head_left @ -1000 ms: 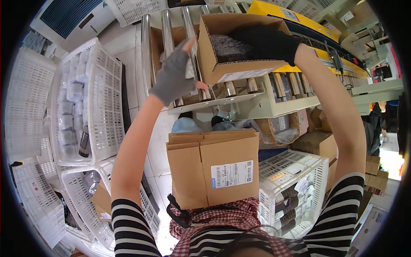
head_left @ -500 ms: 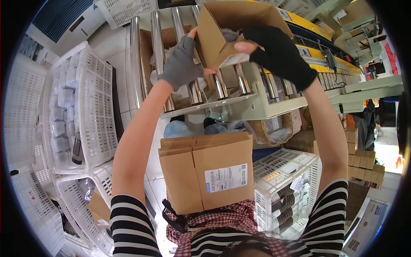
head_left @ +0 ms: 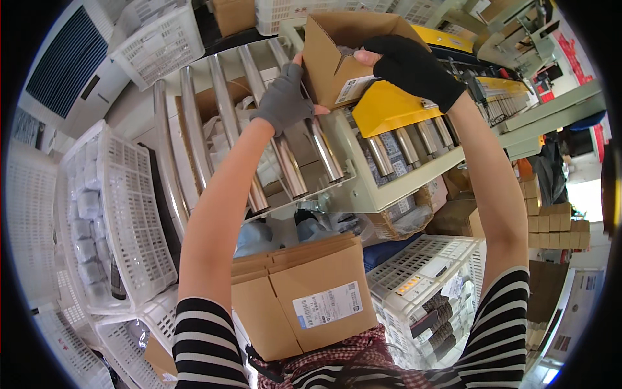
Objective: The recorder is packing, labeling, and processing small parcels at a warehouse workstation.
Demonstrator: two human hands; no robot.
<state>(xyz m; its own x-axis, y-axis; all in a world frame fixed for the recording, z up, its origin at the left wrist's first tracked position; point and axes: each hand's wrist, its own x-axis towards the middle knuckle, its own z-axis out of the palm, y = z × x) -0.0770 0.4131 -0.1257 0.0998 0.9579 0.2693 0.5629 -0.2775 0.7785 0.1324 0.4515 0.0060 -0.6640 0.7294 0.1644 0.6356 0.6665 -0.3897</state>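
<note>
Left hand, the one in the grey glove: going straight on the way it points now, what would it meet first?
Your left hand would probably meet the open cardboard box, at its left side; whether they touch is hard to tell.

Your left arm (head_left: 223, 207) and right arm (head_left: 500, 181) stretch forward; your gray-gloved left hand (head_left: 285, 100) spreads its thumb (head_left: 322, 109) from the fingers (head_left: 298, 59), your black-gloved right hand (head_left: 413, 71) angles inward, thumb pointing left.
</note>
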